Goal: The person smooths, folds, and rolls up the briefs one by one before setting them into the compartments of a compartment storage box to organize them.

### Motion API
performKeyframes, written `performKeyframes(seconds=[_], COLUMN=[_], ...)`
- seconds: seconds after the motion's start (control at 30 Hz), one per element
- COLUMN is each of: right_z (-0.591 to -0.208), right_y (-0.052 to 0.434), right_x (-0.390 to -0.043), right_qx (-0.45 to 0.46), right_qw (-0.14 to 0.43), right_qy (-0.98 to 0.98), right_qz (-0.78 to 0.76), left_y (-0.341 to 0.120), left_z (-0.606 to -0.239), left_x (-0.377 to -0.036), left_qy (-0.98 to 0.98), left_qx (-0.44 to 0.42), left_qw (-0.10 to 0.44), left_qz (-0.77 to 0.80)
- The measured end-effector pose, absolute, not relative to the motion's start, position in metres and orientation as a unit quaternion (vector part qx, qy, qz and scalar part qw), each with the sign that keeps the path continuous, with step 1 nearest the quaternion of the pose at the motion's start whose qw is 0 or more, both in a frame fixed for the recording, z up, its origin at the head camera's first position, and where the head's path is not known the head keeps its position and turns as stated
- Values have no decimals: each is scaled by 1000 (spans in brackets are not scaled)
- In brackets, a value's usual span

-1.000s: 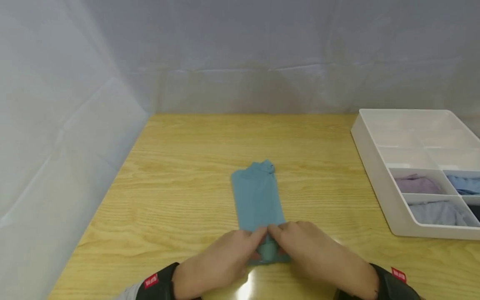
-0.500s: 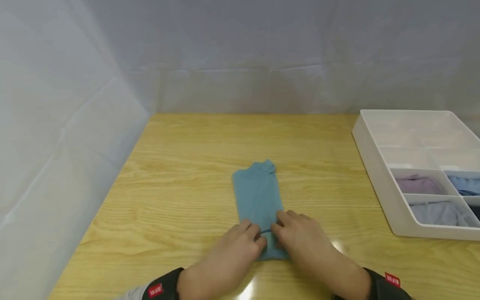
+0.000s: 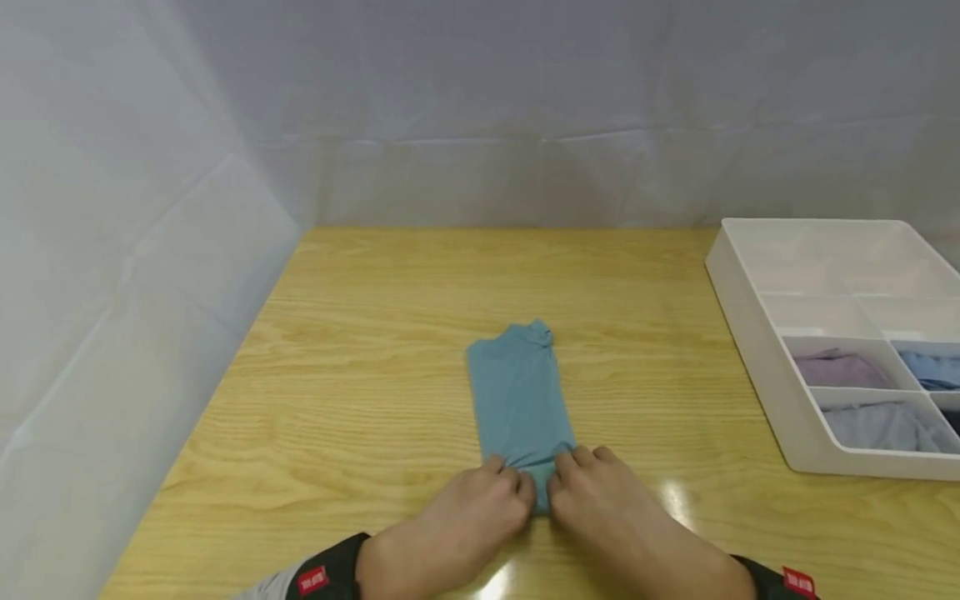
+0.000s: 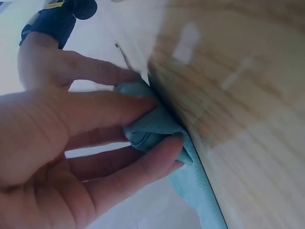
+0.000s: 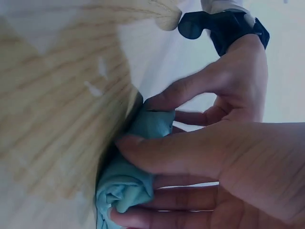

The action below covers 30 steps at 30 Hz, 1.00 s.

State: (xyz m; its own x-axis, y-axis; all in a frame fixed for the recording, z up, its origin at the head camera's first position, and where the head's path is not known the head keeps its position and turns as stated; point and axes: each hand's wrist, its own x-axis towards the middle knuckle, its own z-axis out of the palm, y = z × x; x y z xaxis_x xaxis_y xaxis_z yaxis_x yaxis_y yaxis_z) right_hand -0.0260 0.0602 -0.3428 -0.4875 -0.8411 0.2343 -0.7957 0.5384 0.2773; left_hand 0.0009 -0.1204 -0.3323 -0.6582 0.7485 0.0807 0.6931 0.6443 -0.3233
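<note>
Both hands work the near end of a teal folded garment (image 3: 521, 396) lying lengthwise on the wooden bench (image 3: 360, 333); the left hand (image 3: 468, 512) pinches the rolled near edge between thumb and fingers, and the right hand (image 3: 600, 500) does the same just beside it, each grip closed on cloth; the roll looks small and loose, so uneven pressure could let it skew or spring open; the smooth bench may let the strip slide; the bunched far tip could catch; a white divided tray (image 3: 750, 300) stands well apart to the right.
</note>
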Motion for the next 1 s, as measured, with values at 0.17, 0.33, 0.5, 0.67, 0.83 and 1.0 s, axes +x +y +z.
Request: performKeyframes(seconds=[0.17,0.33,0.5,0.67,0.83,1.0], right_z=[-341,-338,-334,-331,-330,-332], right_y=[60,60,61,65,65,62], right_x=[-28,-31,-33,-38,-44,-49], right_qx=[476,471,480,474,430,401], right_qw=[153,125,46,-27,-76,-41], right_qy=[-863,-869,-875,-880,-898,-913], right_qz=[-75,-78,-47,17,61,61], left_y=[-121,-120,-119,-121,-128,-133], left_z=[-329,-325,-324,-326,-325,-328], left_x=[1,0,-1,-6,-24,-37], left_qy=[-915,-920,-925,-924,-927,-913], left_qx=[-386,-375,-369,-378,-344,-290], left_qw=[73,75,63,53,-52,-112], left_qz=[95,83,64,20,-143,-265])
